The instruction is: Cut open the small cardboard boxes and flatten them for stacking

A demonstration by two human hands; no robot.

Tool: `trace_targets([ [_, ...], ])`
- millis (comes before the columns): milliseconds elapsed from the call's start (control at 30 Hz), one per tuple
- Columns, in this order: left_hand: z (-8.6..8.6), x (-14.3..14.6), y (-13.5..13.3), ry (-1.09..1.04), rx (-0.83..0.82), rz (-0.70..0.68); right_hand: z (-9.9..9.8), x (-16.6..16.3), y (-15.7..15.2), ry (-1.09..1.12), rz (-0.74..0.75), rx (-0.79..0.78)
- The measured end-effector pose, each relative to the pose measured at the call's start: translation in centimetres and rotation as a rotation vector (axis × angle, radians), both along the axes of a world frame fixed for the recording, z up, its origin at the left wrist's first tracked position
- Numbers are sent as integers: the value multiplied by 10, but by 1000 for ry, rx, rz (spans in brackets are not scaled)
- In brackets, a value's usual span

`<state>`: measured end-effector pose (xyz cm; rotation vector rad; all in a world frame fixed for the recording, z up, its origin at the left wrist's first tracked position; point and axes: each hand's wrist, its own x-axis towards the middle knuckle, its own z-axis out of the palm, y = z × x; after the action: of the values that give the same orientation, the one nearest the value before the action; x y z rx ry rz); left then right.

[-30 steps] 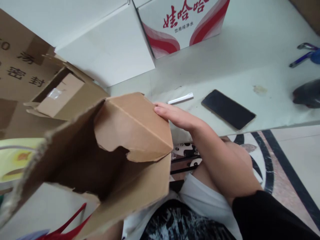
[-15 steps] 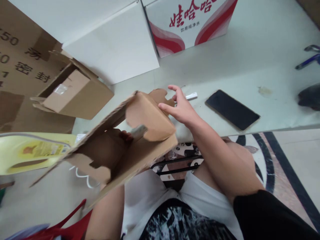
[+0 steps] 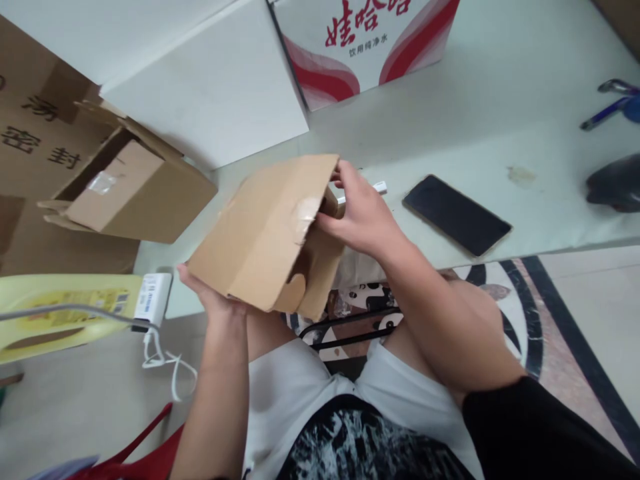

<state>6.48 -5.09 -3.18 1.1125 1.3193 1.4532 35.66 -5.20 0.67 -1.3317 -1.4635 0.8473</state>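
Note:
A brown cardboard box [image 3: 260, 230] is held tilted above my lap, at the table's front edge. Its lid lies over the top, with a gap still showing along the right side. My left hand [image 3: 213, 293] supports the box from below at its left corner, thumb up along the edge and the other fingers hidden underneath. At the right end, my right hand [image 3: 357, 207] grips the lid's edge between thumb and fingers. Whatever the box holds inside is hidden.
A black phone [image 3: 457, 215] lies on the table to the right. Another open cardboard box [image 3: 145, 193] stands at left, near a white box [image 3: 215, 93] and a red-and-white carton [image 3: 365, 53]. A yellow bottle [image 3: 65, 313] and a white power bank [image 3: 153, 300] with a cable are at left.
The box's lid has swung over from open to nearly closed. My left hand has come out from inside the box to its lower left corner. My right hand now holds the lid edge.

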Motion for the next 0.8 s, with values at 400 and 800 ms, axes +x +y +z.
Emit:
trace_targets([
  [400,14,19,-4,-132,-69,200,-22,2,8,-128,13,8],
  [800,19,25,-12,-173,-86,142,-14,4,6,-381,-107,-174],
])
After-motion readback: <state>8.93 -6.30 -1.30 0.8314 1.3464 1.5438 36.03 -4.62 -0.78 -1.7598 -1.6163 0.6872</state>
